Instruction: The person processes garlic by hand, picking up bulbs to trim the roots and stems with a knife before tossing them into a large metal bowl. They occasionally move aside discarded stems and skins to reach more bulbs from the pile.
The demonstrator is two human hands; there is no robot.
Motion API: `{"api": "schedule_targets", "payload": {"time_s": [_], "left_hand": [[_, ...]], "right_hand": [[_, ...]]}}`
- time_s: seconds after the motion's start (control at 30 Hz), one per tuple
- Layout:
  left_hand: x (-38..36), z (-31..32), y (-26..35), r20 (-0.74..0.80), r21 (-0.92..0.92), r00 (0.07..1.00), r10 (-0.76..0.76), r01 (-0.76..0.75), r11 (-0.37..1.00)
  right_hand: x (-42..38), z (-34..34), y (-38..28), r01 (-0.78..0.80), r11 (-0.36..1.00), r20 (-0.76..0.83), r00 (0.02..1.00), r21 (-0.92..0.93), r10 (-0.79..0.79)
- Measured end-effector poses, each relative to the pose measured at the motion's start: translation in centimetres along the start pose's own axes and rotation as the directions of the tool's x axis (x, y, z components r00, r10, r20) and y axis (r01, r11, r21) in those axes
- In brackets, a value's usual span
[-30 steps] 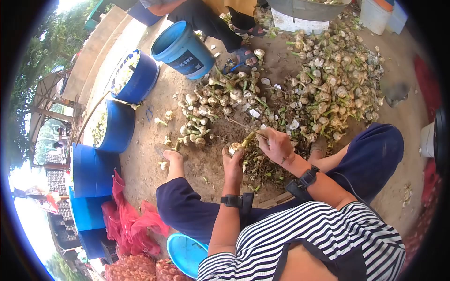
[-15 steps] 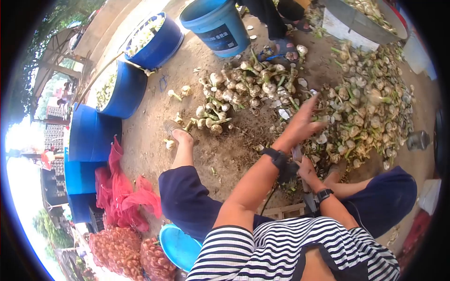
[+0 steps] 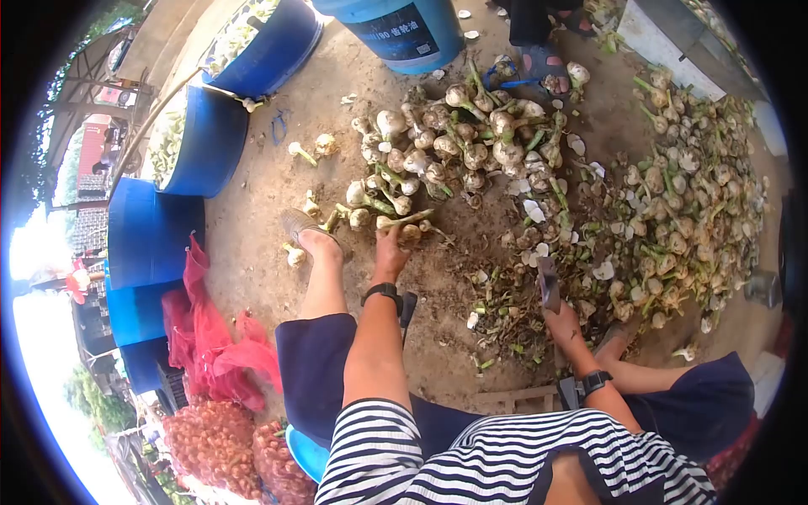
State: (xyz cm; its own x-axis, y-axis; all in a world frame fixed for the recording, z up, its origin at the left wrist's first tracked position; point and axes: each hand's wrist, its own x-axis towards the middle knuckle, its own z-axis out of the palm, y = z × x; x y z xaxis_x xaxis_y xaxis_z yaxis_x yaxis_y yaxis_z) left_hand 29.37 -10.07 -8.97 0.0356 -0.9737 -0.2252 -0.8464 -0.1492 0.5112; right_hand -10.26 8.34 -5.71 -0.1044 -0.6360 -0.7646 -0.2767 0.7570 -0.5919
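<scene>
Landmark is my bare left foot in a flat sandal (image 3: pixel 313 240); everything else is placed from it. Nearest me, well to the foot's right and lower down, my right hand (image 3: pixel 566 324) is fisted tight round the handle of a short grey-bladed knife (image 3: pixel 548 284), blade pointing up and away from me over a scatter of green stem trimmings (image 3: pixel 505 316). Just right of the foot, my left hand (image 3: pixel 390 251) is stretched forward, fingers curled down onto a dirty white garlic bulb with a pale green stalk (image 3: pixel 408 225); the fingers look closed on it, though I can't tell if the grip is firm or only touching. Key relation: the bulb lies straight ahead of the left hand at the fingertips, its stalk running roughly sideways, left to right, pointing away from the foot; the left hand is on it, while the knife hand is well apart to the right. Beyond the foot and to its right sits the loose heap of uncut white garlic bulbs with stalks (image 3: pixel 454 143); farther right is the wider spread of garlic (image 3: pixel 682 210). Left of the foot are a crumpled red mesh sack (image 3: pixel 210 345) and round blue plastic tubs (image 3: pixel 194 139). Farthest, beyond the heap, are a blue plastic bucket (image 3: pixel 404 34) and another person's sandalled foot (image 3: pixel 543 67).
</scene>
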Motion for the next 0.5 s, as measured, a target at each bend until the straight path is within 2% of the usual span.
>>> {"api": "schedule_targets", "payload": {"time_s": [0.03,0.1,0.17,0.2,0.27,0.3,0.33,0.37,0.43,0.47,0.5], "left_hand": [[-0.6,0.4,0.4,0.010,0.009,0.997,0.073,-0.073,0.997],[-1.6,1.5,1.7,0.083,0.060,0.996,-0.041,0.036,0.998],[-2.2,2.0,2.9,0.023,0.084,0.999,-0.031,0.029,0.996],[-2.5,2.4,3.5,-0.005,0.096,1.000,-0.025,0.025,0.995],[-4.3,1.5,6.6,0.127,0.252,0.962,0.242,-0.268,0.930],[-5.5,1.3,8.0,0.213,0.316,0.910,0.355,-0.408,0.857],[-6.2,2.2,8.8,0.235,0.286,0.844,0.481,-0.533,0.796],[-6.7,3.0,9.4,0.278,0.155,0.879,0.386,-0.438,0.886],[-8.0,3.5,12.9,0.407,-0.091,0.889,0.211,-0.190,0.978],[-9.2,3.5,14.7,0.390,-0.255,0.917,0.085,0.019,0.967],[-10.1,4.3,15.7,0.359,-0.408,0.931,0.067,0.092,0.909]], "right_hand": [[0.0,0.1,0.1,0.013,1.000,-0.006,1.000,-0.003,-0.013],[-0.3,0.0,0.1,0.062,0.998,-0.008,0.998,-0.015,-0.063],[-0.9,-0.5,0.1,0.131,0.991,-0.010,0.991,-0.032,-0.131],[-0.9,-0.6,0.6,0.114,0.993,-0.013,0.993,-0.038,-0.115],[-1.5,-1.4,0.3,0.163,0.987,-0.033,0.986,-0.012,-0.163],[-1.9,-1.5,0.1,0.181,0.984,-0.038,0.983,0.006,-0.180],[-2.3,-1.8,-0.3,0.177,0.984,-0.056,0.983,-0.025,-0.178],[-2.5,-2.2,-0.6,0.176,0.984,-0.060,0.982,-0.018,-0.177],[-3.6,-3.0,-1.8,0.172,0.985,-0.082,0.982,-0.002,-0.172],[-4.0,-3.3,-2.2,0.226,0.974,-0.107,0.969,0.015,-0.224],[-4.2,-3.4,-2.5,0.282,0.959,-0.131,0.952,0.027,-0.277]]}}
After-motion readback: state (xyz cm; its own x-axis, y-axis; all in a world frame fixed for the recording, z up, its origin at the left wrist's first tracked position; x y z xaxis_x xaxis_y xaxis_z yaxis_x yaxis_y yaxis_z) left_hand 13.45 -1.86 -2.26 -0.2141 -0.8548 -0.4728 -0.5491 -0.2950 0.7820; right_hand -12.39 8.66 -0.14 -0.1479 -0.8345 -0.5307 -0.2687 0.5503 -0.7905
